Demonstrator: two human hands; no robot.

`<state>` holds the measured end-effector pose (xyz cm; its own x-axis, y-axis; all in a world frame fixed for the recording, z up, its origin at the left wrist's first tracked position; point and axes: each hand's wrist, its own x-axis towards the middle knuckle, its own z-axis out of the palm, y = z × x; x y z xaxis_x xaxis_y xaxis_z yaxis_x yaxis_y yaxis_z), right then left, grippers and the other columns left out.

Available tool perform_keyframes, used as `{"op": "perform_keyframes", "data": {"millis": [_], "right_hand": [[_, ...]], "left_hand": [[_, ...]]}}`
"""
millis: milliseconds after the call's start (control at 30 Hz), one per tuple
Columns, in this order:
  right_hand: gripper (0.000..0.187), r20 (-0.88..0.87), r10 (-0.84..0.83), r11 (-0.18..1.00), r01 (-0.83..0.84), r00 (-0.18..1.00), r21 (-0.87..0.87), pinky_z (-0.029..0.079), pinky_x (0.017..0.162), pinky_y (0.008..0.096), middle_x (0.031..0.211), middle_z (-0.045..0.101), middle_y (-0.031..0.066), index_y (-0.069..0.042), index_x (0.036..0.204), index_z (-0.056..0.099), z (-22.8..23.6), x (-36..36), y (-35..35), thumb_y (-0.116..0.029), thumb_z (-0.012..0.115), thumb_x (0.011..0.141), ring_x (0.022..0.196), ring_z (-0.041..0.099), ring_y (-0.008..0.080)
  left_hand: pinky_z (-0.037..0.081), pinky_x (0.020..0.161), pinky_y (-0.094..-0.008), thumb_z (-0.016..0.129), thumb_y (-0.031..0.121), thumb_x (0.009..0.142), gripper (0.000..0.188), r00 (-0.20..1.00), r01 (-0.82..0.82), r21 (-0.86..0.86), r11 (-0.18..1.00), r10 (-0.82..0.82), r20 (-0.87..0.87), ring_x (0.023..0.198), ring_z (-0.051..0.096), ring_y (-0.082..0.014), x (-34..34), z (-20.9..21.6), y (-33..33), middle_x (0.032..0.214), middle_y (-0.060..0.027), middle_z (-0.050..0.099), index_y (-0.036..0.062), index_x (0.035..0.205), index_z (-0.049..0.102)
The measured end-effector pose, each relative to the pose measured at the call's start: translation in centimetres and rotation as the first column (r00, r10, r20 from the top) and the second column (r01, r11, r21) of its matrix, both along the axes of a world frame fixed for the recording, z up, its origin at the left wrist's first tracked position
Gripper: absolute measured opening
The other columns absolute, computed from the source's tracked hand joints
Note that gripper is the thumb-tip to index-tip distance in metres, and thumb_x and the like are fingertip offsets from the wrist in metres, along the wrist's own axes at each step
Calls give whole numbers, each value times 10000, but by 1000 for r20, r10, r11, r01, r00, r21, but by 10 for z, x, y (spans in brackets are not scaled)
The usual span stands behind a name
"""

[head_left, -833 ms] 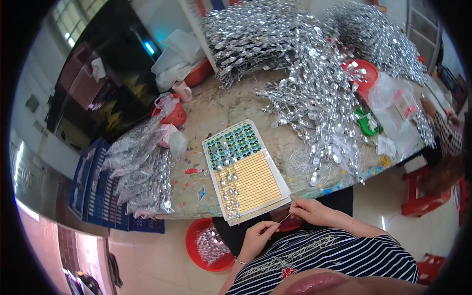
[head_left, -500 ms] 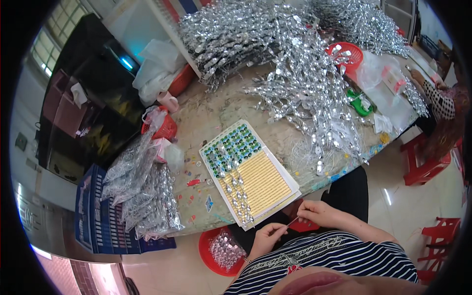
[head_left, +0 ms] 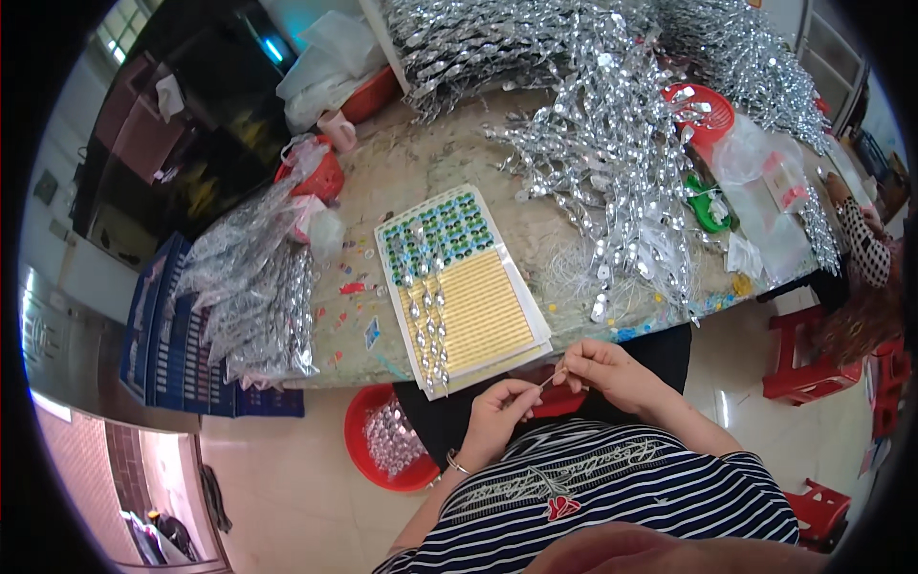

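Close to my body, over the lap, my left hand [head_left: 503,411] and my right hand [head_left: 604,371] are pinched close to each other. A short, thin, pale strand [head_left: 547,384] runs between their fingertips; whether it is thread or wire is too small to tell. Just beyond them on the table lies a board [head_left: 483,306] with rows of green-blue round stickers at its far part and yellow stripes at its near part. Strands of clear, shiny beads [head_left: 435,330] lie lengthwise along its left side.
The table [head_left: 378,191] carries a big heap of silver bead strands [head_left: 593,172], a red basket [head_left: 703,117] and a green holder [head_left: 706,205]. Plastic-wrapped strands [head_left: 258,316] hang at left. A red basin of beads [head_left: 390,440] sits below. Another person's sleeve [head_left: 865,239] shows at right.
The view has shifted, so the table and board appear higher and farther left. My hands stay pinched, a little closer together, with the thin strand still between them.
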<state>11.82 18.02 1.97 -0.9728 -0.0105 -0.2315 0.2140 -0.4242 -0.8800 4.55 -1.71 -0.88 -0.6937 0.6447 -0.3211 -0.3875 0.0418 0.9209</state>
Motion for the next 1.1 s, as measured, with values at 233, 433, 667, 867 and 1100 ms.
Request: {"op": "perform_keyframes", "data": {"millis": [233, 433, 667, 867, 1100], "right_hand": [[152, -14, -56, 997, 55, 998, -57, 429, 696, 204, 993, 650, 78, -52, 909, 570, 8, 5, 1, -182, 503, 950, 727, 528, 63], [156, -24, -97, 989, 99, 995, 106, 477, 778, 247, 1037, 647, 103, -7, 962, 576, 6, 11, -11, -143, 501, 949, 872, 599, 107], [111, -301, 6, 678, 217, 954, 702, 431, 833, 353, 903, 636, 71, -68, 942, 627, -1, 5, -20, -130, 595, 855, 904, 572, 253], [88, -378, 196, 519, 231, 905, 823, 395, 865, 365, 903, 625, 46, -81, 913, 614, -8, -5, -17, -96, 600, 828, 889, 544, 259], [163, -414, 368, 420, 248, 833, 873, 418, 860, 359, 1053, 564, 52, -66, 924, 608, -27, -12, -8, -103, 616, 765, 1000, 481, 303]], "left_hand": [[458, 650, -203, 594, 104, 886, 126, 992, -108, 78, 991, 102, 76, 697, 563, -82, 8, 18, 15, 814, -39, 626, 5, 961, 619], [463, 673, -206, 603, 92, 881, 127, 994, 72, 53, 996, -67, -84, 722, 571, -87, 4, 10, 14, 828, -52, 634, -8, 954, 627], [471, 660, -205, 604, 106, 882, 147, 992, 113, 48, 992, -109, -64, 714, 578, -81, -10, -5, 7, 834, -54, 649, -11, 959, 651], [450, 642, -195, 583, 146, 901, 193, 997, 60, 26, 998, -61, 50, 701, 571, -77, -9, -6, 7, 836, -50, 649, -19, 978, 645], [404, 599, -174, 595, 145, 894, 169, 980, 8, 19, 1000, -11, 199, 656, 515, -53, -15, -19, 11, 797, -17, 621, -10, 942, 643]]}}
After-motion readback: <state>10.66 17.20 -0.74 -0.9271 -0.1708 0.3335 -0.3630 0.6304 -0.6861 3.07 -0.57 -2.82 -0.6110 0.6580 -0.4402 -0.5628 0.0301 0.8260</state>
